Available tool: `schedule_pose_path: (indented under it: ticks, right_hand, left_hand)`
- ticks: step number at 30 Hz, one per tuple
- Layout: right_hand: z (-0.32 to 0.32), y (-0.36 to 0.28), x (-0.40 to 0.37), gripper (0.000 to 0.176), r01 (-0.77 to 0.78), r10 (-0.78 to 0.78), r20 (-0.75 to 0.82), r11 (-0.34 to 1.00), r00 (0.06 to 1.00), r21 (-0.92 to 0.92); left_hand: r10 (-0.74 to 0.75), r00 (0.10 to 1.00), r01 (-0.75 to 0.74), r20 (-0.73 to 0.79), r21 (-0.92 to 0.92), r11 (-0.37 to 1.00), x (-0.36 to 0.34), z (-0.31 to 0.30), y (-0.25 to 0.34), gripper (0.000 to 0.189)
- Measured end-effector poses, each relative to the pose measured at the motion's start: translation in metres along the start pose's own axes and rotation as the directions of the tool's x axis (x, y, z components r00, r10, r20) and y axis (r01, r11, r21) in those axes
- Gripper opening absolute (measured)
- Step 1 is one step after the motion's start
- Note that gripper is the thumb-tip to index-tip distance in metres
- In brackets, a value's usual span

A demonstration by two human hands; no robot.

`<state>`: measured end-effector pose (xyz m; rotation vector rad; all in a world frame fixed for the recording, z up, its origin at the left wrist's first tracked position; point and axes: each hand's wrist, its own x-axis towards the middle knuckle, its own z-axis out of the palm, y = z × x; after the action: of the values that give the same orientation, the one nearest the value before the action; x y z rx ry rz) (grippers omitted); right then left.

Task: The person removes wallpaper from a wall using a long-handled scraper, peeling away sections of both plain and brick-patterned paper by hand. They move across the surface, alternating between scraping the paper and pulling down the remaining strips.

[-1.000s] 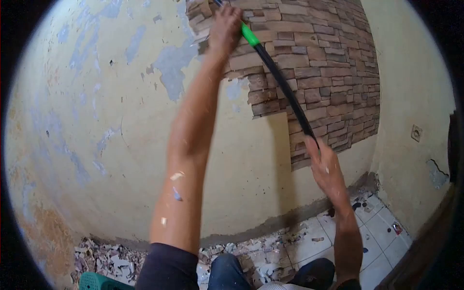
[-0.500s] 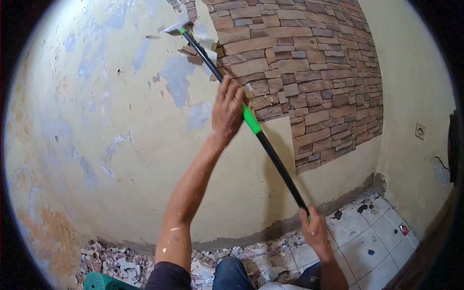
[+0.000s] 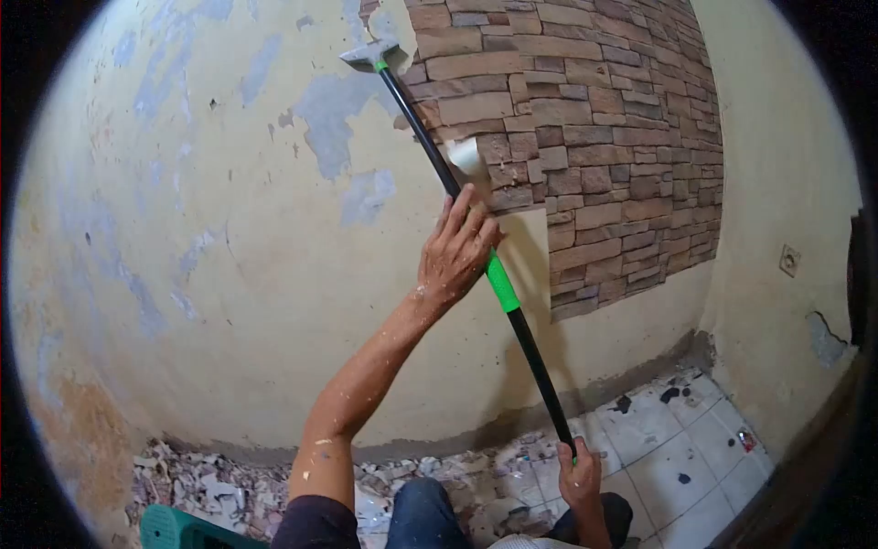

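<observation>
A long-handled scraper (image 3: 535, 366), black with a green sleeve, slants across the view. Its wide metal blade (image 3: 369, 55) is up at the wall, by the torn left edge of the stone-pattern wallpaper (image 3: 631, 174). My left hand (image 3: 453, 256) is closed round the upper shaft, just above the green sleeve. Low down, my right hand (image 3: 582, 476) grips the bottom end of the handle. A pale curled flap of wallpaper (image 3: 468, 157) sticks out beside the shaft, above my left hand.
Scraps of torn paper (image 3: 219, 489) litter the floor along the wall's foot. A green plastic object (image 3: 174, 529) stands at the lower left. White floor tiles (image 3: 654, 467) with dark bits lie at right. The right wall has a socket (image 3: 789, 260) and a chipped patch (image 3: 828, 337).
The blade has moved right along the torn wallpaper edge. Both hands are lower in view, my left one further right. A pale curled flap now shows beside the shaft.
</observation>
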<state>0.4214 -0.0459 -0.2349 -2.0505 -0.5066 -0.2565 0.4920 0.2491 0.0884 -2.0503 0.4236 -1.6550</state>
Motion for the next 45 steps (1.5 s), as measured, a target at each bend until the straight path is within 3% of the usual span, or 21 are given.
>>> schedule_pose_path:
  ticks: [1, 2, 3, 5, 8, 11, 14, 17, 18, 21, 22, 24, 27, 30, 33, 36, 38, 39, 41, 43, 45]
  right_hand:
    - [-0.005, 0.001, 0.004, 0.049, -0.006, 0.007, 0.026, 0.999, 1.0, -0.032]
    - [-0.005, 0.004, 0.003, 0.046, 0.06, -0.06, -0.003, 0.996, 0.998, 0.073]
    - [0.001, 0.004, 0.004, 0.046, 0.05, -0.05, -0.001, 0.995, 0.999, 0.089]
    - [0.006, 0.006, -0.003, 0.044, 0.002, -0.006, 0.085, 0.999, 0.996, 0.044]
    - [0.024, 0.002, -0.002, 0.047, -0.018, 0.004, 0.107, 0.991, 0.994, 0.132]
    - [0.018, -0.023, 0.032, 0.05, 0.072, -0.072, -0.009, 0.981, 0.997, 0.18]
    - [-0.013, -0.055, 0.046, 0.054, -0.07, 0.055, 0.124, 0.99, 0.991, 0.121]
    - [0.007, -0.036, 0.013, 0.046, -0.024, 0.02, 0.03, 0.989, 0.999, 0.147]
    - [0.008, -0.034, 0.002, 0.045, -0.153, 0.133, 0.131, 0.976, 0.982, 0.154]
    - [0.014, -0.043, 0.019, 0.045, -0.064, 0.05, 0.062, 0.97, 0.997, 0.236]
    - [0.007, -0.057, 0.038, 0.045, -0.059, 0.046, 0.063, 0.973, 0.997, 0.224]
    - [-0.019, -0.108, 0.101, 0.051, 0.111, -0.103, -0.049, 0.968, 0.994, 0.227]
    - [-0.043, -0.147, 0.131, 0.052, 0.121, -0.115, -0.046, 0.979, 0.992, 0.166]
    - [-0.033, -0.119, 0.114, 0.053, 0.132, -0.124, -0.059, 0.98, 0.991, 0.147]
    - [-0.005, -0.072, 0.062, 0.051, 0.133, -0.124, -0.06, 0.976, 0.99, 0.174]
    - [0.002, -0.054, 0.04, 0.051, 0.021, -0.019, -0.008, 0.977, 1.0, 0.211]
    - [-0.007, -0.065, 0.053, 0.052, 0.012, -0.014, 0.019, 0.996, 1.0, 0.092]
    - [-0.015, -0.086, 0.074, 0.055, 0.126, -0.107, -0.096, 0.969, 0.99, 0.211]
    - [-0.057, -0.151, 0.137, 0.062, 0.059, -0.056, -0.026, 0.99, 0.998, 0.126]
    - [-0.093, -0.215, 0.18, 0.063, 0.238, -0.219, -0.116, 0.954, 0.969, 0.182]
    - [-0.103, -0.232, 0.194, 0.063, 0.262, -0.243, -0.118, 0.946, 0.963, 0.188]
  left_hand:
    - [0.016, 1.0, -0.016, -0.004, 0.013, 1.0, 0.0, 0.003, 0.003, 0.025]
    - [-0.003, 0.999, 0.003, -0.037, -0.004, 1.0, 0.002, 0.002, 0.006, 0.024]
    - [0.01, 1.0, -0.011, -0.025, -0.005, 1.0, 0.003, 0.003, 0.006, 0.024]
    - [-0.104, 0.994, 0.103, -0.04, -0.043, 0.994, -0.008, 0.004, 0.015, 0.024]
    - [-0.068, 0.998, 0.068, -0.01, -0.013, 0.998, -0.017, 0.008, 0.005, 0.026]
    - [-0.06, 0.996, 0.055, -0.06, -0.072, 0.996, 0.016, 0.015, -0.029, 0.025]
    - [-0.018, 0.999, 0.018, -0.04, -0.015, 1.0, 0.041, 0.007, -0.037, 0.025]
    - [-0.058, 0.998, 0.056, -0.033, -0.06, 0.997, 0.016, 0.002, -0.02, 0.024]
    - [-0.042, 0.999, 0.041, -0.023, -0.054, 0.998, 0.005, 0.005, -0.012, 0.024]
    - [-0.019, 0.998, 0.018, -0.068, -0.019, 1.0, 0.016, 0.019, -0.033, 0.024]
    - [-0.017, 0.993, 0.02, -0.12, 0.03, 0.999, 0.044, 0.019, -0.053, 0.024]
    - [-0.001, 0.98, 0.008, -0.2, 0.035, 0.999, 0.109, 0.019, -0.095, 0.024]
    - [0.039, 0.976, -0.033, -0.215, 0.034, 0.999, 0.137, 0.014, -0.115, 0.025]
    - [0.049, 0.988, -0.047, -0.143, 0.019, 0.999, 0.127, 0.014, -0.103, 0.023]
    - [0.053, 0.993, -0.055, -0.103, -0.009, 0.998, 0.07, 0.03, -0.062, 0.02]
    - [-0.006, 0.999, 0.001, -0.035, -0.124, 0.992, 0.039, 0.027, -0.026, 0.025]
    - [-0.004, 0.995, 0.0, -0.099, -0.042, 0.999, 0.066, 0.034, -0.053, 0.024]
    - [0.007, 0.986, 0.0, -0.168, 0.041, 0.999, 0.09, 0.039, -0.075, 0.024]
    - [-0.068, 0.979, 0.067, -0.192, -0.017, 0.998, 0.16, 0.025, -0.132, 0.022]
    - [0.175, 0.942, -0.147, -0.286, 0.115, 0.982, 0.222, 0.009, -0.186, 0.021]
    - [0.232, 0.945, -0.187, -0.232, 0.199, 0.962, 0.255, 0.0, -0.218, 0.021]
